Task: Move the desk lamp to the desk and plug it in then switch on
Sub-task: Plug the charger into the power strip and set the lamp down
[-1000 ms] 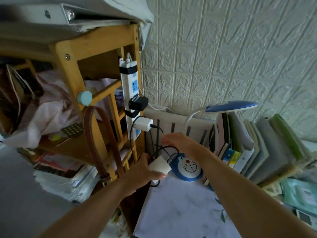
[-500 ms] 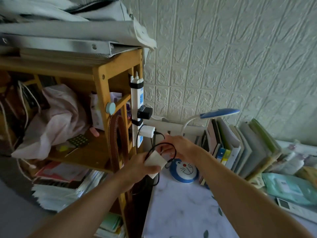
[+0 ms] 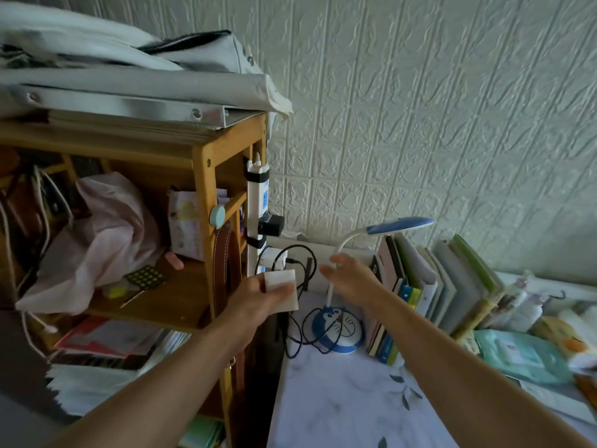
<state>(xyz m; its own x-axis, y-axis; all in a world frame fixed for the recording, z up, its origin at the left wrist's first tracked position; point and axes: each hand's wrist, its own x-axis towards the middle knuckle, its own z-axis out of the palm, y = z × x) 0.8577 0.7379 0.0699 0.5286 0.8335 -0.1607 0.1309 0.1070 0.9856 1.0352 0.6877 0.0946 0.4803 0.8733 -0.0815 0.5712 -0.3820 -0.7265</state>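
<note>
Head view: lamp [image 3: 337, 328] on bench [image 3: 339, 409], light, gooseneck bendy; lift by base. Left hand [image 3: 258, 299] fingers clamped on adapter [image 3: 281, 289]; right hand [image 3: 350, 278] fingers apart.

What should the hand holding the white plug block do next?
Probably lift the white square power adapter, held by the left hand, toward a free socket on the white power strip strapped upright to the wooden shelf. The blue cartoon-base desk lamp already stands on the desk.

Blue-and-white desk lamp [image 3: 339, 328], white adapter [image 3: 280, 290], black cable [image 3: 298, 331]
</note>
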